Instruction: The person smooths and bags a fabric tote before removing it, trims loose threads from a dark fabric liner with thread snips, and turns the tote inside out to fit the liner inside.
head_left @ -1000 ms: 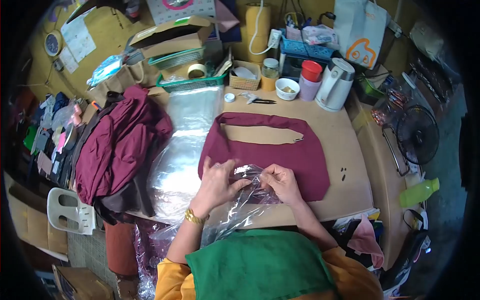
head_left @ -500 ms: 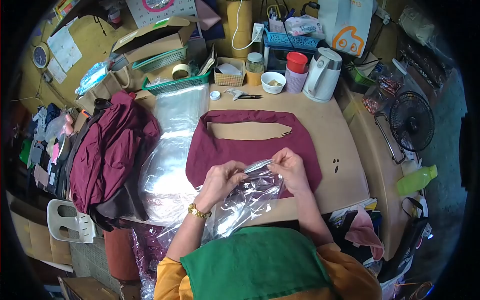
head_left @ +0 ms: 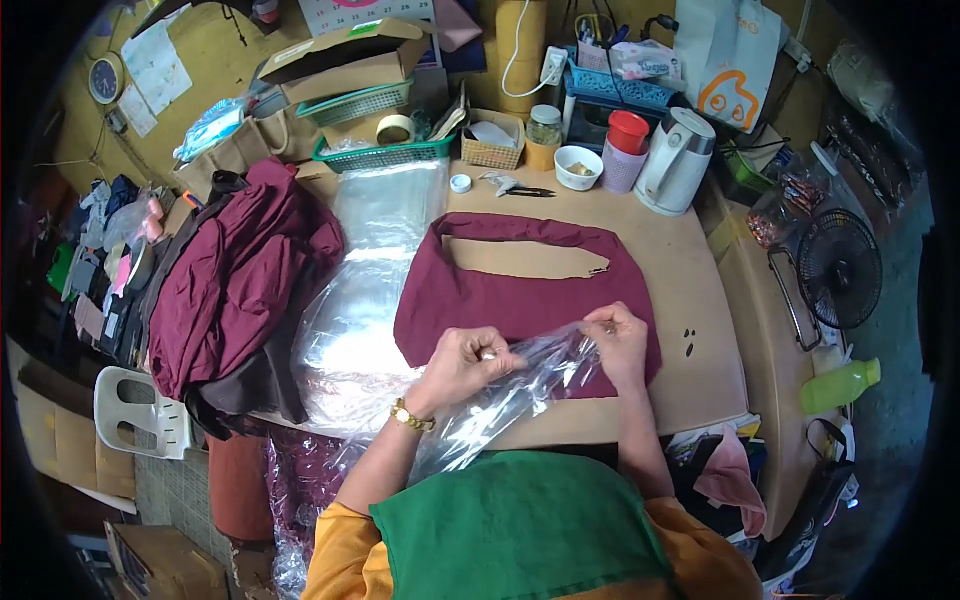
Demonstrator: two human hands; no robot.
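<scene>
A clear plastic bag (head_left: 520, 400) is stretched between my two hands, over the near edge of the table. My left hand (head_left: 465, 365), with a gold watch (head_left: 412, 416) at the wrist, pinches one side of its edge. My right hand (head_left: 618, 340) is closed on the other side, higher up. Below and beyond the plastic lies a maroon cloth bag (head_left: 500, 300), flat, with its strap forming a loop at the top. To its left, a stack of clear plastic bags (head_left: 385, 220) lies flat on the table.
Maroon cloth pieces (head_left: 240, 280) are heaped at the left. Along the back stand a green basket (head_left: 385, 157), a white bowl (head_left: 578, 168), a lidded cup (head_left: 625, 160) and a kettle (head_left: 677, 165). Black thread snips (head_left: 530, 192) lie before them. A fan (head_left: 840, 268) stands at the right.
My hands have moved apart, pulling the edge of the clear plastic bag wider between them. The camera view has shifted slightly; the maroon bag lies as before.
</scene>
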